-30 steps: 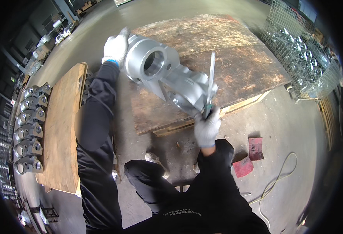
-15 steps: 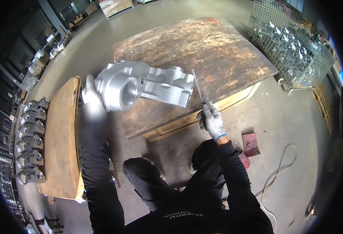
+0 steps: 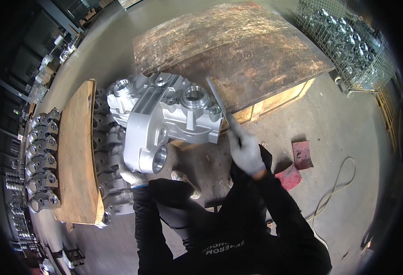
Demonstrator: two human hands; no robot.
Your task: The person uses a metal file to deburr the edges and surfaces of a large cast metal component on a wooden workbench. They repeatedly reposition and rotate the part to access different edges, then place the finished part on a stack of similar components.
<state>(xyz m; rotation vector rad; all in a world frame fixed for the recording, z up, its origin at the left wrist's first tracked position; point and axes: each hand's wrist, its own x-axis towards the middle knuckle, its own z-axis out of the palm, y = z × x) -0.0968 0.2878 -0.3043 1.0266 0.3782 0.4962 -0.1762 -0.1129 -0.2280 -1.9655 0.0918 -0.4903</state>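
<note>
A big silver-grey metal casting [image 3: 141, 133] with round machined bores leans over the near left edge of the brown wooden workbench [image 3: 256, 50]. My gloved left hand [image 3: 131, 175] grips its lower left end, beside a bore; the fingers are partly hidden by the casting. In my gloved right hand [image 3: 246, 153] is a long flat file [image 3: 219, 98], held by its handle end, the blade slanting up and left. The blade lies close to the right end of the casting; whether they touch I cannot tell.
Left of me stand a plywood board [image 3: 76, 160] and rows of similar castings [image 3: 41, 160], with more under the casting's left side. A wire cage [image 3: 348, 46] of shiny parts is at the far right. Red pieces [image 3: 302, 155] and a looped hose [image 3: 332, 197] lie on the floor.
The casting has been turned over and swung toward me, showing another face. My left hand has moved down and nearer. The file has tilted further left as my right hand came nearer me.
</note>
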